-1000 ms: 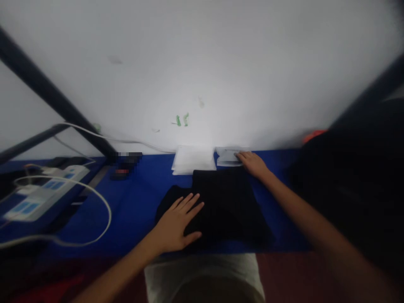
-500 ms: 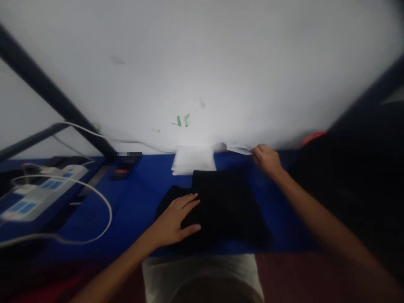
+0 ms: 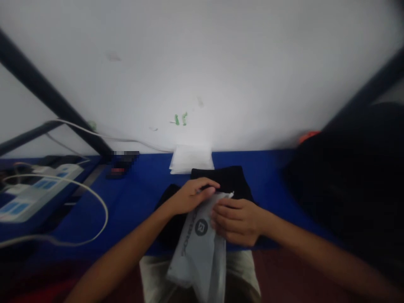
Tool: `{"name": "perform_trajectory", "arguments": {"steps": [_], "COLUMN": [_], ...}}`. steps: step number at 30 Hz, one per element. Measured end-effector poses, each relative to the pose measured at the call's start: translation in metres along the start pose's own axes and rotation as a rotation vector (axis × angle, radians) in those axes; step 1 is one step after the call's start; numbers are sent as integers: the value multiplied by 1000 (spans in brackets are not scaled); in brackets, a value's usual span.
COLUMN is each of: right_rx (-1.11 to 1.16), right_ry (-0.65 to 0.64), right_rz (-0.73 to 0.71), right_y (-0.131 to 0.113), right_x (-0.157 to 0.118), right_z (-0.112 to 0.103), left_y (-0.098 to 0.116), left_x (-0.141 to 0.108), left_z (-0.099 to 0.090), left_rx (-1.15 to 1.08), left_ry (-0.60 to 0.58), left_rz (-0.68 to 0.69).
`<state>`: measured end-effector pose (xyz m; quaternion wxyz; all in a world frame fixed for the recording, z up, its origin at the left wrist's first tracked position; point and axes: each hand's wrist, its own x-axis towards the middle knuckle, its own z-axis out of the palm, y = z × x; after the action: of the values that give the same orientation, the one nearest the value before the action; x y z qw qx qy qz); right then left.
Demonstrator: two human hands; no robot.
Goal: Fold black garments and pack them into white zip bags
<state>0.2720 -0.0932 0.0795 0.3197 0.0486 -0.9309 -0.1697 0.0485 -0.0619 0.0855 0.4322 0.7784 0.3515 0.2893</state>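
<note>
Between my hands hangs a grey plastic packaging bag (image 3: 202,248) with a dark round logo and lettering, its lower end drooping over the table's front edge. My left hand (image 3: 192,194) pinches the bag's top edge between thumb and fingers. My right hand (image 3: 238,221) is closed on the bag's right side, fingers curled over it. Beneath them a folded black garment (image 3: 227,174) lies on the blue table (image 3: 142,193), partly hidden by the bag and hands. Just behind the garment rests a stack of flat whitish bags (image 3: 192,159).
A white power strip (image 3: 41,191) with plugs sits at the left, and a loose white cable (image 3: 105,210) loops beside it. A blurred-out dark object (image 3: 121,166) lies near the wall. Dark frame posts (image 3: 57,101) slant at both sides. A large black mass (image 3: 353,181) fills the right.
My right hand has come from the back right with a bag to above the garment. My left hand has lifted off the garment and taken hold of the bag's top edge.
</note>
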Motion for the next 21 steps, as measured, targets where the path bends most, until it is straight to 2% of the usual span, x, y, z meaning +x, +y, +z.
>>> {"name": "perform_trajectory", "arguments": {"steps": [2,3,7,10,15,21], "right_rx": [9,12,-19,-75,-132,-165], "right_ry": [33,40,-5,-37,-116,-102], "right_rz": [-1,13,100,140,222,216], "right_y": [0,2,8,14,25,31], "right_x": [0,-2,-16,-26,-33,-32], "right_z": [2,2,-4,-4,6,14], "left_y": [4,2,-22,-33,-31,-31], "left_x": [8,11,14,11,8,6], "left_z": [15,20,28,28,31,35], "left_rx": [-38,-64,-172,-288,-347,-464], "left_ry": [-134,-152,-50,-39,-55,-99], "left_rz": [-5,-17,-111,-233,-278,-287]}}
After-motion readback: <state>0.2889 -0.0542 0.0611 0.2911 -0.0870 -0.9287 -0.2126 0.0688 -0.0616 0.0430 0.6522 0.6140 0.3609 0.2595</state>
